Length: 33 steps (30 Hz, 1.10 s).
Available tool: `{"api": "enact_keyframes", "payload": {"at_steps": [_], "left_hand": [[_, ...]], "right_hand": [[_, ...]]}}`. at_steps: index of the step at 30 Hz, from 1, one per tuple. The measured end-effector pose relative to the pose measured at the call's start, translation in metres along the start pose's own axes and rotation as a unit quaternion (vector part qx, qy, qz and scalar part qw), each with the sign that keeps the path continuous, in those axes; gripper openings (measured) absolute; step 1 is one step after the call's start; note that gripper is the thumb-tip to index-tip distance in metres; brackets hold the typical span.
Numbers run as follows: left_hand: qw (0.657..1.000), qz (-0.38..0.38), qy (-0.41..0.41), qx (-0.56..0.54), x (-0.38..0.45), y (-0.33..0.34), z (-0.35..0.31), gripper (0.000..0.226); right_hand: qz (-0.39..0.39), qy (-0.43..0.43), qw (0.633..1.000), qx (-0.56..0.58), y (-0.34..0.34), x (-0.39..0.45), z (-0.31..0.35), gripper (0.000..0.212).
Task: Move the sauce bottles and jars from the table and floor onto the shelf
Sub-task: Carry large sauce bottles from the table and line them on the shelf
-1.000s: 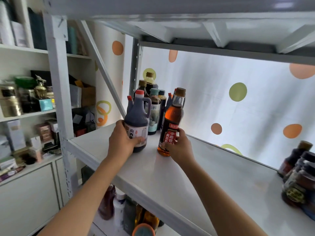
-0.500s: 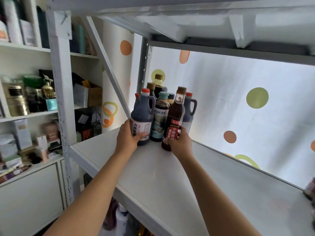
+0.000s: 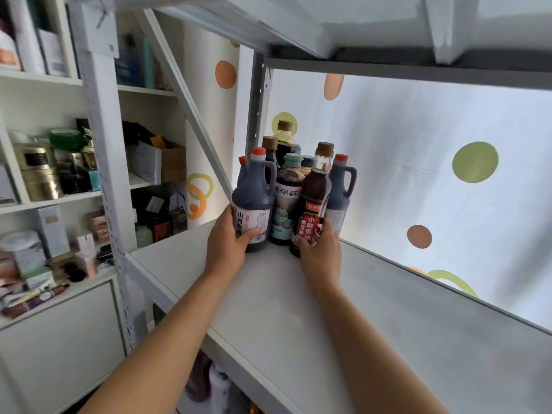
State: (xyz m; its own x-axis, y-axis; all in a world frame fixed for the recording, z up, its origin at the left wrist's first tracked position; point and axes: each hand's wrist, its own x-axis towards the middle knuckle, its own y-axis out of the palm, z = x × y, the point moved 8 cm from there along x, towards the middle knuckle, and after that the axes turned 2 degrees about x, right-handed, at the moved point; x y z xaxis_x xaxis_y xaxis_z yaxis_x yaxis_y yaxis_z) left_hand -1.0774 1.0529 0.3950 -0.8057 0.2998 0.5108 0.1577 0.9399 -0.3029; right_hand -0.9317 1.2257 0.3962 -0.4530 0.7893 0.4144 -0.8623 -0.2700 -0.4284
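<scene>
the jug (image 3: 253, 201) was gripped low by the left hand (image 3: 228, 238), the oil bottle (image 3: 313, 201) by the right hand (image 3: 321, 249), at the shelf's (image 3: 373, 318) eleven o'clock corner; both likely heavy, slick, breakable.

Both arms reach forward, left hand (image 3: 228, 240) and right hand (image 3: 321, 249) gripping (fingers curled).

Rear bottles (image 3: 285, 135) (mostly caps) hide behind front ones; lower-shelf items blurred.

cluttered white cabinet (image 3: 59, 339), dotted curtain (image 3: 448, 204)
</scene>
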Motion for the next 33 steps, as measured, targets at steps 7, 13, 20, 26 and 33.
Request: {"api": "enact_keyframes", "payload": {"at_steps": [7,13,20,26,33], "left_hand": [[1.0,-0.027,-0.014,0.008,0.004,-0.004,0.009,0.064],[0.999,-0.003,-0.032,0.017,0.01,0.005,0.017,0.07],[0.998,0.01,-0.048,0.032,0.012,0.013,0.023,0.074],[0.998,0.004,-0.037,0.042,0.013,0.014,0.026,0.074],[0.989,0.001,-0.147,0.03,-0.003,0.004,0.03,0.083]], "right_hand": [[-0.008,0.003,1.0,-0.006,-0.001,-0.001,-0.001,0.055],[-0.018,0.012,1.0,0.01,0.0,-0.004,-0.002,0.052],[-0.005,0.023,1.0,0.015,-0.001,-0.007,-0.005,0.04],[0.003,0.032,0.999,0.023,-0.002,-0.011,-0.005,0.036],[0.071,0.049,0.995,-0.058,-0.005,-0.035,-0.003,0.037]]}}
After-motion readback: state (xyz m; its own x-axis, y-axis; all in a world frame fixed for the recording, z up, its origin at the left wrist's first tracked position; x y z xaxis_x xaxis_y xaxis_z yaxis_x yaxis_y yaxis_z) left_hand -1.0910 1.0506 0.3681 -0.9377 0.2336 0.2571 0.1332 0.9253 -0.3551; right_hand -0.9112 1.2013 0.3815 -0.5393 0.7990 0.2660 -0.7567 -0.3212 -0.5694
